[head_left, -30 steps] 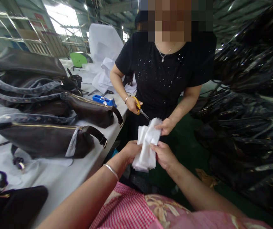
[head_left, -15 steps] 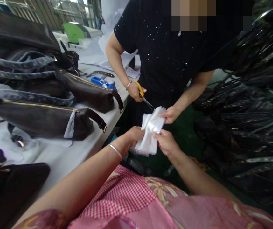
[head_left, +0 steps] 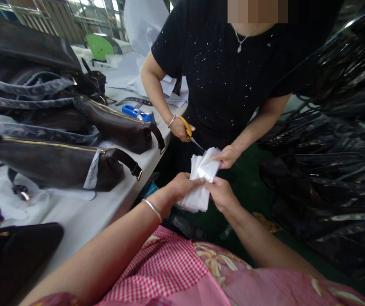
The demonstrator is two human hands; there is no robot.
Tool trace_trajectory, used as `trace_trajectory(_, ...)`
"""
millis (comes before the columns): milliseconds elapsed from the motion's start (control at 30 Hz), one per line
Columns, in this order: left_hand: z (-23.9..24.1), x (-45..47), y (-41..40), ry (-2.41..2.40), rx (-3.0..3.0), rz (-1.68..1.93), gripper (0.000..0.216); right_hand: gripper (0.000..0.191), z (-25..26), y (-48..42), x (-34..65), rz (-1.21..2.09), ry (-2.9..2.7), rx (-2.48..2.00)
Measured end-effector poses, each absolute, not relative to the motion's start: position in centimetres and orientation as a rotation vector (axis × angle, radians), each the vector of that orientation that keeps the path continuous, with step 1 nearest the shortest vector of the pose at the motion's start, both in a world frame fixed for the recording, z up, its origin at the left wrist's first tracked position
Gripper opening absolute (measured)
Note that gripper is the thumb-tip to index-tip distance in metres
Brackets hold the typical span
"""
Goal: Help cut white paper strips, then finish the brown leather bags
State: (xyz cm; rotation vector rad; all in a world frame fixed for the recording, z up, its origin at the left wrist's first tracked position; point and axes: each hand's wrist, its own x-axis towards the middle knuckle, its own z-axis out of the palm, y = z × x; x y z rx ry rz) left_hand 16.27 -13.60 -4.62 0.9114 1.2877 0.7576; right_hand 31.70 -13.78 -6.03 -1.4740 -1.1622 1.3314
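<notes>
A stack of white translucent plastic sheets or bags [head_left: 198, 202] is held between me and a co-worker facing me. My left hand [head_left: 184, 185] grips its left side, the thumb laid across the top. On the right side my right hand [head_left: 222, 194] pinches the stack, thumb over it near my left thumb tip. One hand of the co-worker [head_left: 228, 156] holds the upper right end. The co-worker's other hand [head_left: 180, 128] has yellow-handled scissors [head_left: 187, 127], with the blades at the stack's top edge. Whether the blades touch it I cannot tell.
To the left, a white table [head_left: 89, 221] bears dark leather bags [head_left: 55, 163] with straps and a blue tool or dispenser [head_left: 138, 113]. A green and grey object [head_left: 99, 46] stands farther back. At right hang or lie many dark, glossy straps or bags [head_left: 329, 170].
My left thumb has moved right, across the stack toward my right thumb. The stack looks flatter and neater. The co-worker's scissors have come slightly lower, to its top edge.
</notes>
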Motion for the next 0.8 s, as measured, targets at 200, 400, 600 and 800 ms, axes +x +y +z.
trace_trajectory(200,-4.8,16.2,-13.6,1.378,1.026,0.759,0.04,0.035,-6.2,-13.4,32.0,1.246,-1.339,-1.524)
trace_trajectory(400,-6.8,16.4,-13.6,1.282,0.883,0.821,0.043,0.029,-4.9,-13.8,32.0,0.759,-1.94,-1.716)
trace_trajectory(600,-7.5,15.7,-14.1,1.307,0.824,0.845,0.042,0.036,-4.9,-14.7,32.5,0.561,-2.179,-1.797)
trace_trajectory(800,-6.7,15.4,-15.0,1.282,0.832,0.84,0.039,0.044,-6.6,-14.1,31.9,1.793,-1.141,-1.378)
